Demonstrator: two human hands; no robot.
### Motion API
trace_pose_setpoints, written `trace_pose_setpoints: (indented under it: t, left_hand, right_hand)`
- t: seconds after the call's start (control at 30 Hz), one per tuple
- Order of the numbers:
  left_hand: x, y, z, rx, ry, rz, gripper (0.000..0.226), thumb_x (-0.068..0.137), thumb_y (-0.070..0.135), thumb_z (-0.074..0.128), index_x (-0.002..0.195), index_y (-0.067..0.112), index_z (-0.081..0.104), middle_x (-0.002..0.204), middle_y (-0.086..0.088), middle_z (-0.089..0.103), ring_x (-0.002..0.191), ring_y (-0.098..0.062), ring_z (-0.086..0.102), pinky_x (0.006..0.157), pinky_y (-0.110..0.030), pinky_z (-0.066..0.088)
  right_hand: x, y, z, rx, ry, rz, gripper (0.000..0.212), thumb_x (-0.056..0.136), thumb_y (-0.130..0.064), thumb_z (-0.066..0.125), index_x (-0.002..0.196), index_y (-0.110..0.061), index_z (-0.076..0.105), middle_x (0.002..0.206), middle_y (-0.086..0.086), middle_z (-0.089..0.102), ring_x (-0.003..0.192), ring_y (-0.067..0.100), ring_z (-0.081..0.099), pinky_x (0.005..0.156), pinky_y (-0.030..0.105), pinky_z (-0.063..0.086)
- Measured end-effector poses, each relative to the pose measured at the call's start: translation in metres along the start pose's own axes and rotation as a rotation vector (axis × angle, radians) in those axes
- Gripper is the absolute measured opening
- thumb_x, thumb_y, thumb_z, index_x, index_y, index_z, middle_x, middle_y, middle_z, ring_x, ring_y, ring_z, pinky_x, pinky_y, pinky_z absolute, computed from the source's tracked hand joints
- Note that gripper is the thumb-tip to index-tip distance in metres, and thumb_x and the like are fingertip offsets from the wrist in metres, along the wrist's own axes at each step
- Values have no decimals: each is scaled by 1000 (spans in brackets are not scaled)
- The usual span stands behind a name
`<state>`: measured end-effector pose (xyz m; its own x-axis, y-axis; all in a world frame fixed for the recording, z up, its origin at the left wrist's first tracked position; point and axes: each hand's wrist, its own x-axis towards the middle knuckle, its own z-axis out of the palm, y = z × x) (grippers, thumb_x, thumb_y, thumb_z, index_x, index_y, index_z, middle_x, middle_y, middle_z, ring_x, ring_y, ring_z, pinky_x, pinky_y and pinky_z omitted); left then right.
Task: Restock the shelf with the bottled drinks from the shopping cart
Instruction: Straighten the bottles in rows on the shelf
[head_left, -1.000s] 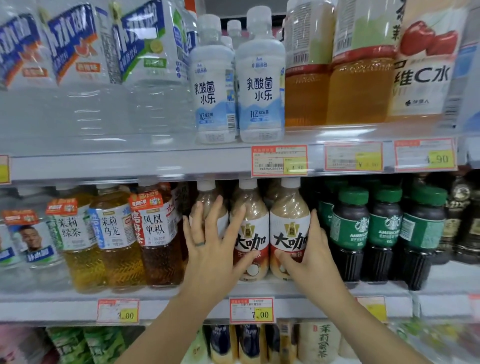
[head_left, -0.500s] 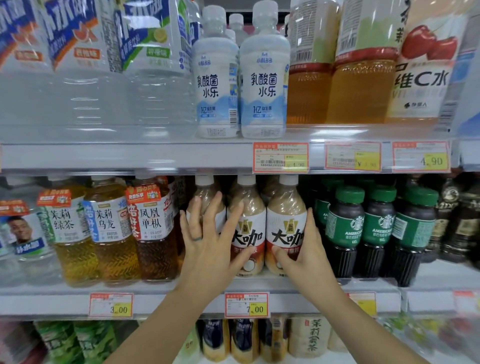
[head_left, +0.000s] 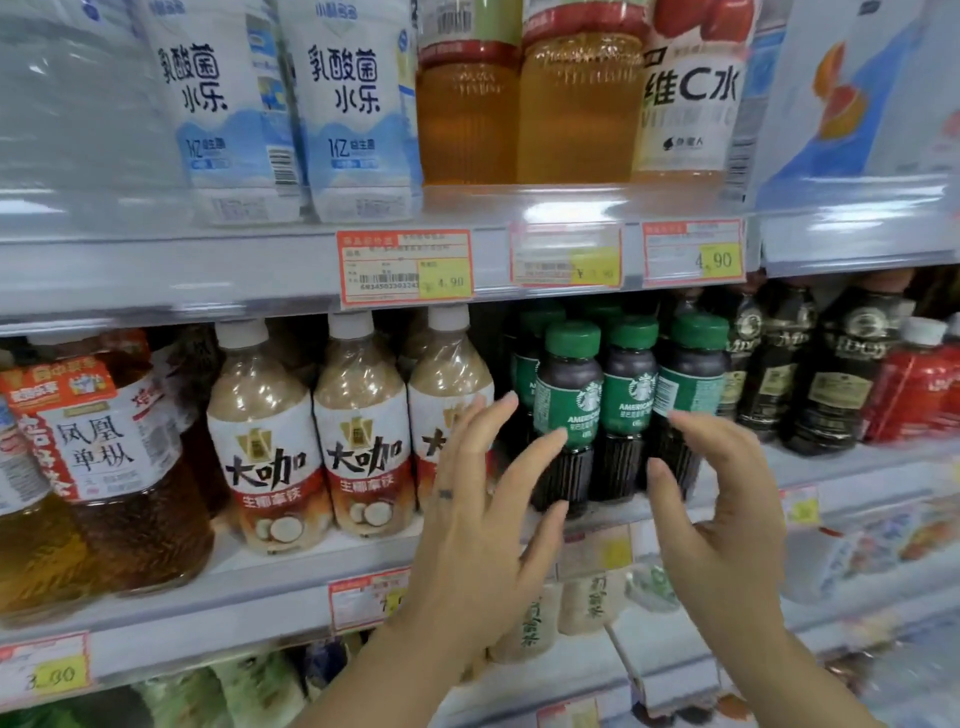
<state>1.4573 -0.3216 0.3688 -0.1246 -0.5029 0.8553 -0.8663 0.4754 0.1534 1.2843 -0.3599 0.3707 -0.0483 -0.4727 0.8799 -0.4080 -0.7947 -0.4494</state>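
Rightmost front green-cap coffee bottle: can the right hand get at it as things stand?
Probably yes. The right hand is open just in front of the green-cap coffee bottle, with nothing between them. Dark bottles crowd its right side, so room there looks tight.

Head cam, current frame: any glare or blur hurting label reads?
Head view: glare washes out the middle price tag on the upper shelf rail; left hand and right hand are slightly motion-smeared; frame edges blur and bow; latte bottle labels read clearly.
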Motion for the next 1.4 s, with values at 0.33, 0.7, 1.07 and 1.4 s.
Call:
trace_pose_setpoints:
  t: [0.33,0.7,1.07,1.4]
  left_hand:
    - [32,39,62,-46,-66,-285,95,88,47,50,123,57,-38,140,25,-39,131,9,-22,104,-23,11]
    - [33,60,108,473,113,-326,89,77,52,57,146,23,10,148,-28,6,138,-47,8,105,-67,13]
    - [33,50,132,630,111,-341,88,78,54,54,149,31,7,148,-30,9,136,-50,11,102,-71,15]
    - [36,45,128,552,110,-309,87,80,57,44,149,31,-3,148,-29,7,136,-49,9,98,-70,31]
  right_hand:
    - [30,60,-15,162,-130,362,69,80,-14,71,137,-26,35,132,-8,46,123,11,46,101,43,43]
    - [34,67,-46,502,-47,347,70,79,-3,69,135,-30,36,124,-6,56,108,9,58,90,28,51]
    - [40,81,-75,514,-55,299,74,79,-3,68,136,-34,33,132,-4,51,118,12,54,98,34,47]
    - [39,80,-73,537,-95,264,77,77,-1,70,131,-41,33,130,-1,52,114,10,56,91,19,48]
